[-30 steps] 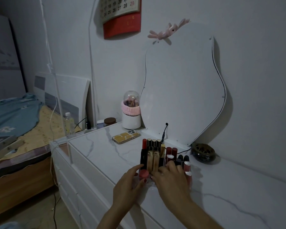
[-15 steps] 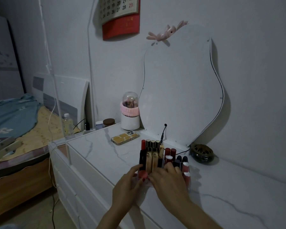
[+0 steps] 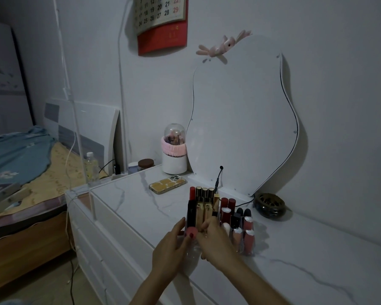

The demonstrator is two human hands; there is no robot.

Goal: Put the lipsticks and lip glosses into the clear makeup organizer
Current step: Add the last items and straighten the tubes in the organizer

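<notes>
The clear makeup organizer (image 3: pixel 242 249) stands on the white marble-look dresser top (image 3: pixel 306 249). Its back rows hold upright gold and black lipsticks (image 3: pixel 204 195). Dark red tubes (image 3: pixel 228 206) and pink lip glosses with white caps (image 3: pixel 248 235) fill its right side. My left hand (image 3: pixel 172 247) is at the organizer's front left corner and pinches a pink-capped lipstick (image 3: pixel 192 230) between thumb and forefinger. My right hand (image 3: pixel 219 241) covers the front middle, with its thumb and curled fingers on a gold lipstick (image 3: pixel 201 213). The front slots beneath it are hidden.
A phone in a yellow case (image 3: pixel 166 184) lies behind the organizer on the left. A domed white brush holder (image 3: pixel 174 150), a wavy mirror (image 3: pixel 244 119) and a dark round dish (image 3: pixel 268 204) line the wall. The dresser's edge runs just left of my hands, and a bed (image 3: pixel 20 164) lies beyond it.
Both hands have stayed at the organizer's front. My left forefinger has come to rest on the pink cap, and the right hand has shifted only slightly.
</notes>
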